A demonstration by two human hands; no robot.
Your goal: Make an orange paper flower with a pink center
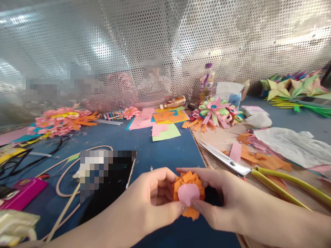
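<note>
Both hands, left hand (155, 199) and right hand (219, 203), are closed on orange paper flower (189, 182) held centred between them, pink disc (188, 194) pinned under both thumbs.

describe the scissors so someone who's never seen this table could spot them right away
Start at the blue table and go to its right side, where brown cardboard is strewn with orange and pink paper scraps. The scissors lie there diagonally, just beyond the right hand. Their long silver blades and yellow-green handles set them apart from the paper around them.
</note>
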